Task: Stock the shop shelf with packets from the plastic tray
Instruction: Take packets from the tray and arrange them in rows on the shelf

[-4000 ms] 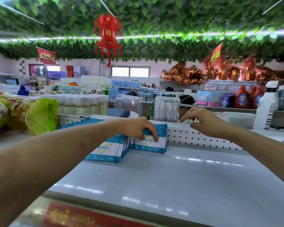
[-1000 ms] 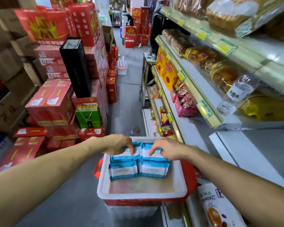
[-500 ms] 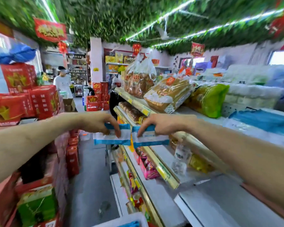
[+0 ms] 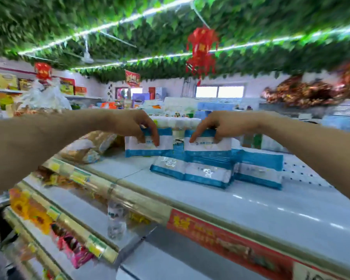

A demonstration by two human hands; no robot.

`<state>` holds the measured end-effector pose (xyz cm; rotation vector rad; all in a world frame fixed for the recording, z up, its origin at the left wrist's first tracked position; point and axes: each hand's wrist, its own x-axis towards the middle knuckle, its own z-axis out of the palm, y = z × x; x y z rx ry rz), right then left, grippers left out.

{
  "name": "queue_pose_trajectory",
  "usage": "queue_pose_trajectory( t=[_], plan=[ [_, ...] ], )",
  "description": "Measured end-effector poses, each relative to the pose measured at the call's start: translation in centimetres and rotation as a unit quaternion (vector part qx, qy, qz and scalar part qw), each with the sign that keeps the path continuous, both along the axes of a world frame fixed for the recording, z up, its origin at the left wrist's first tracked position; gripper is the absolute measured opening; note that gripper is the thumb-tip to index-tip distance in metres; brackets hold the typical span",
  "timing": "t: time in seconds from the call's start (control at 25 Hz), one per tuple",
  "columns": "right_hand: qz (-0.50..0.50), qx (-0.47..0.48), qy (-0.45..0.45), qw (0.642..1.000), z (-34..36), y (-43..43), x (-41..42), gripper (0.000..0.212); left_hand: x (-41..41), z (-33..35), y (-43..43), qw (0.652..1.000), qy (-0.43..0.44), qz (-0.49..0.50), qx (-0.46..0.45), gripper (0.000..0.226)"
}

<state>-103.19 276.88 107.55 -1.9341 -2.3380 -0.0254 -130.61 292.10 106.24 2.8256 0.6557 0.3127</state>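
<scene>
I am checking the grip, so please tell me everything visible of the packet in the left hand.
The packet is a soft-looking plastic pouch, white in the middle with blue bands at top and bottom; its print is blurred. The left hand pinches its top edge from above, so it hangs upright over the shelf, beside the stocked packets.

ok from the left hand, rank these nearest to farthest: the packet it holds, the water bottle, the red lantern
1. packet: pinched in the left hand itself.
2. water bottle: below, on the shelf underneath.
3. red lantern: up at the ceiling, well beyond the shelf.
</scene>
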Motion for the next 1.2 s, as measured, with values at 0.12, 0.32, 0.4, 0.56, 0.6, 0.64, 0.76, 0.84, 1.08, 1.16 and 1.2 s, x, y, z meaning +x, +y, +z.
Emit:
queue_pose_trajectory(
  t=[0.12, 0.32, 0.4, 0.56, 0.6, 0.64, 0.76, 0.84, 1.08, 1.16, 1.2],
  plan=[
    [-0.095, -0.021, 0.052, 0.994, -0.6, -5.3, 5.9, 0.068, 7.4, 0.4, -1.7, 0.998, 0.02, -0.056, 0.019, 0.041],
    [-0.203, -0.053, 0.125, 0.97, -3.7, -9.5, 11.4, 0.067, 14.8, 0.1, -4.5, 0.991, 0.013, -0.136, -0.008, 0.042],
    [-0.214, -0.059, 0.133, 0.966, -5.5, -9.6, 12.3, 0.065, 16.4, -0.2, -5.1, 0.987, 0.011, -0.158, -0.016, 0.042],
    [-0.194, -0.043, 0.112, 0.974, -8.1, -8.1, 12.6, 0.064, 17.9, -0.5, -5.2, 0.984, -0.005, -0.174, -0.028, 0.039],
    [-0.189, -0.033, 0.109, 0.975, -8.4, -7.7, 12.9, 0.064, 18.1, -0.5, -5.1, 0.984, -0.011, -0.173, -0.034, 0.038],
    [-0.185, -0.024, 0.103, 0.977, -8.6, -7.3, 13.1, 0.064, 18.1, -0.4, -5.0, 0.985, -0.018, -0.17, -0.037, 0.037],
    [-0.181, -0.007, 0.058, 0.982, -9.1, -6.3, 13.6, 0.061, 17.8, -0.2, -4.7, 0.986, -0.043, -0.154, -0.047, 0.037],
    [-0.178, 0.005, 0.033, 0.983, -9.8, -5.9, 13.9, 0.06, 17.7, -0.2, -4.5, 0.986, -0.048, -0.15, -0.058, 0.038],
    [-0.167, 0.036, 0.033, 0.985, -9.3, -7.2, 15.3, 0.047, 19.8, -0.5, -6.1, 0.981, -0.036, -0.179, -0.068, 0.036],
    [-0.179, 0.06, 0.048, 0.981, -8.4, -8.4, 16.0, 0.038, 21.5, -0.6, -7.3, 0.976, -0.031, -0.203, -0.07, 0.035],
    [-0.185, 0.077, 0.05, 0.978, -7.9, -9.1, 16.5, 0.038, 22.4, -0.8, -7.9, 0.974, -0.025, -0.217, -0.065, 0.035]
  ],
)
